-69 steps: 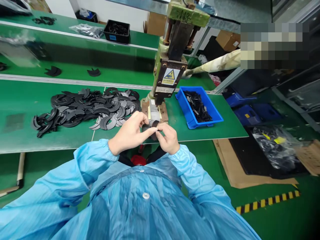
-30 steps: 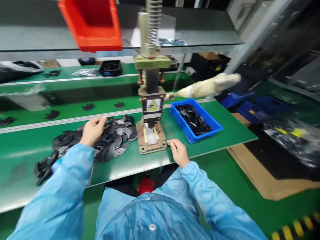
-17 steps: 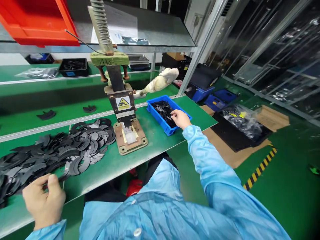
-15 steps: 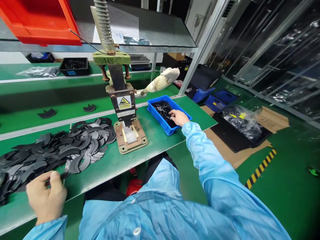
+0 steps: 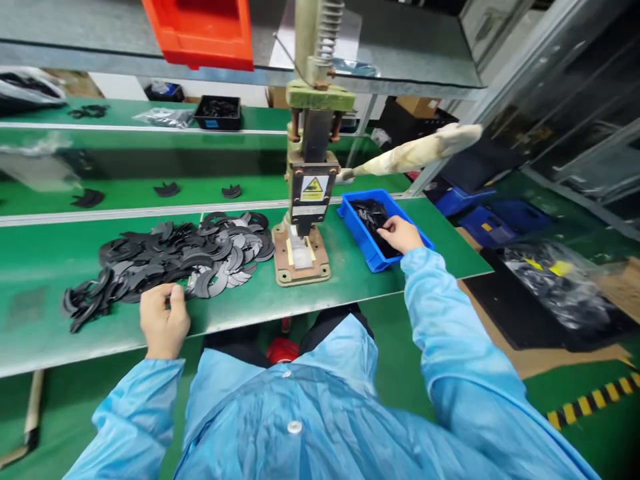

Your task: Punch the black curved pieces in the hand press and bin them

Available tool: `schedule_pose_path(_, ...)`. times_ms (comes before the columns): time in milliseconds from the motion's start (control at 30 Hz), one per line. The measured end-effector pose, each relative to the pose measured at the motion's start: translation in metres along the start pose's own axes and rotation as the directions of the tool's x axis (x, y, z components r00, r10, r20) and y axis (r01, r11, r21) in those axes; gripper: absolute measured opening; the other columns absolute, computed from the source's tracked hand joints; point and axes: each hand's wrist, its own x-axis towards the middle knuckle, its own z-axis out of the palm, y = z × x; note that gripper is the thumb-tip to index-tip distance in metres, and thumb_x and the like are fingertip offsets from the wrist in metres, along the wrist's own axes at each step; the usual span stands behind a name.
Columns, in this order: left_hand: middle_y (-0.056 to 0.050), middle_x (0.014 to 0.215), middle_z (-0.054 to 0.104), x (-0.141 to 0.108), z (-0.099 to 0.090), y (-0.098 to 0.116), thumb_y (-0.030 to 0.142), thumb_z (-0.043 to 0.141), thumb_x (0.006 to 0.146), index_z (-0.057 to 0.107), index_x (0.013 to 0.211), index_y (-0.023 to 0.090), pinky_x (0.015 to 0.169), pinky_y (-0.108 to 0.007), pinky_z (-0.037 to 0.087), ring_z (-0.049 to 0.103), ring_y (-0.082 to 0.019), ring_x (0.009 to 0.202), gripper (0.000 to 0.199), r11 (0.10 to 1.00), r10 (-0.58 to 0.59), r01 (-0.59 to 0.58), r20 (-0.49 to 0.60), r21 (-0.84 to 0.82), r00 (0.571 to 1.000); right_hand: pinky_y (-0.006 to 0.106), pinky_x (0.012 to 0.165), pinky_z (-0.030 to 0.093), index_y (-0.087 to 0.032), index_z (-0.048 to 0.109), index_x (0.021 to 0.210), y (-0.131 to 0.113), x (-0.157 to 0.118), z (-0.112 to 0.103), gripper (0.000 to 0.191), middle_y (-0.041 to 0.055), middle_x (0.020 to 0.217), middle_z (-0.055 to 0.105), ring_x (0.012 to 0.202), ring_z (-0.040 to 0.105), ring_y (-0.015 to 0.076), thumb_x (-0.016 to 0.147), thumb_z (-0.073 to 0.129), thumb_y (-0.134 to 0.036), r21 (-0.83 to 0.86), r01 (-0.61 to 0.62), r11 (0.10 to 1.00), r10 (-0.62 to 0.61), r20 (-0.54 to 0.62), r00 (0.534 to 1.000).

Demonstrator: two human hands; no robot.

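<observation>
My left hand (image 5: 165,320) is at the front edge of a pile of curved black plastic pieces (image 5: 150,257), fingers curled in and thumb raised. What it pinches, if anything, is hidden. My right hand (image 5: 401,235) reaches into the blue bin (image 5: 373,250), its thumb and fingers closed together at the small black parts (image 5: 373,217) inside. Between the hands stands a manual press (image 5: 313,183) with a warning label. Its rusty base plate (image 5: 303,273) rests on the green table and carries a pale insert (image 5: 300,253) under the ram.
The press's wrapped lever (image 5: 415,152) sticks out over the blue bin. Several curved pieces (image 5: 167,189) lie on the strip behind. A black tray (image 5: 218,112) stands on the rear ledge, and a red bin (image 5: 205,40) overhangs the upper shelf. A metal post (image 5: 450,143) rises at right.
The view has turned left, so the bench appears shifted right. My left hand remains by the pile's front edge; my right hand remains in the blue bin with fingers closed.
</observation>
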Motion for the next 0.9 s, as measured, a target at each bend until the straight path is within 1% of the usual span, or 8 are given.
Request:
schedule_pose_path(67, -0.015, 0.111, 0.07, -0.001, 0.003, -0.006, 0.051, 0.046, 0.101, 0.06, 0.096, 0.024, 0.112, -0.052, 0.048, 0.063, -0.036, 0.123, 0.031, 0.999, 0.036, -0.034, -0.145, 0.013, 0.989, 0.044, 0.097, 0.059, -0.015, 0.07, 0.112, 0.0, -0.007, -0.005, 0.036, 0.0144, 0.104, 0.076, 0.094, 0.07, 0.0228, 0.094, 0.07, -0.047, 0.115, 0.032, 0.993, -0.023, -0.08, 0.997)
schedule_pose_path(200, -0.014, 0.106, 0.071, -0.004, 0.008, -0.012, 0.046, 0.053, 0.103, 0.062, 0.093, 0.022, 0.11, -0.052, 0.049, 0.066, -0.034, 0.117, 0.027, 0.991, 0.129, -0.133, -0.224, -0.006, 0.966, 0.035, 0.071, 0.062, -0.018, 0.061, 0.12, -0.016, -0.047, -0.004, 0.05, 0.0135, 0.105, 0.078, 0.074, 0.07, 0.016, 0.103, 0.047, -0.062, 0.369, 0.126, 0.921, -0.081, -0.137, 0.987)
schedule_pose_path(333, -0.012, 0.105, 0.071, -0.018, 0.015, 0.019, 0.041, 0.066, 0.1, 0.064, 0.094, 0.021, 0.106, -0.053, 0.052, 0.067, -0.032, 0.112, 0.021, 0.95, 0.257, -0.301, -0.339, -0.085, 0.905, 0.028, 0.059, 0.06, -0.027, 0.049, 0.125, -0.055, -0.123, 0.022, 0.044, 0.0041, 0.1, 0.082, 0.061, 0.069, 0.0114, 0.104, 0.048, -0.066, 0.567, 0.216, 0.795, -0.195, -0.099, 0.976)
schedule_pose_path(433, -0.011, 0.106, 0.072, -0.037, 0.019, 0.069, 0.034, 0.069, 0.1, 0.067, 0.1, 0.021, 0.102, -0.051, 0.055, 0.069, -0.029, 0.109, 0.013, 0.859, 0.407, -0.464, -0.26, -0.216, 0.875, 0.028, 0.064, 0.064, -0.028, 0.048, 0.121, -0.089, -0.181, 0.046, 0.03, 0.0047, 0.105, 0.084, 0.066, 0.074, 0.0116, 0.105, 0.06, -0.051, 0.775, 0.28, 0.566, -0.404, -0.035, 0.914)
schedule_pose_path(500, -0.009, 0.11, 0.073, -0.049, 0.022, 0.104, 0.028, 0.071, 0.101, 0.069, 0.11, 0.022, 0.098, -0.047, 0.058, 0.071, -0.026, 0.107, 0.011, 0.759, 0.527, -0.542, -0.148, -0.36, 0.837, 0.03, 0.072, 0.068, -0.027, 0.05, 0.121, -0.106, -0.209, 0.057, 0.024, 0.0066, 0.11, 0.085, 0.077, 0.08, 0.0135, 0.105, 0.063, -0.04, 0.792, 0.348, 0.502, -0.527, -0.04, 0.849)
schedule_pose_path(600, -0.01, 0.118, 0.075, -0.061, 0.027, 0.142, 0.023, 0.074, 0.1, 0.068, 0.128, 0.025, 0.097, -0.044, 0.06, 0.072, -0.025, 0.11, 0.029, 0.658, 0.639, -0.562, -0.023, -0.502, 0.769, 0.032, 0.082, 0.072, -0.025, 0.053, 0.125, -0.121, -0.23, 0.069, 0.023, 0.0087, 0.115, 0.083, 0.095, 0.085, 0.0181, 0.105, 0.065, -0.031, 0.756, 0.475, 0.451, -0.657, -0.08, 0.75)
schedule_pose_path(800, -0.008, 0.118, 0.078, -0.067, 0.035, 0.159, 0.019, 0.075, 0.1, 0.069, 0.137, 0.029, 0.094, -0.042, 0.063, 0.075, -0.023, 0.108, 0.039, 0.577, 0.716, -0.584, 0.009, -0.571, 0.698, 0.032, 0.085, 0.074, -0.025, 0.053, 0.133, -0.131, -0.233, 0.082, 0.034, 0.0074, 0.115, 0.081, 0.101, 0.086, 0.0202, 0.103, 0.068, -0.03, 0.593, 0.698, 0.402, -0.776, -0.184, 0.604)
schedule_pose_path(900, -0.006, 0.114, 0.08, -0.067, 0.036, 0.156, 0.016, 0.074, 0.1, 0.072, 0.131, 0.03, 0.091, -0.041, 0.063, 0.076, -0.022, 0.103, 0.033, 0.559, 0.73, -0.588, 0.011, -0.584, 0.683, 0.031, 0.082, 0.074, -0.024, 0.051, 0.136, -0.132, -0.232, 0.086, 0.038, 0.0068, 0.114, 0.082, 0.1, 0.086, 0.0196, 0.103, 0.068, -0.03, 0.558, 0.734, 0.388, -0.793, -0.204, 0.574)
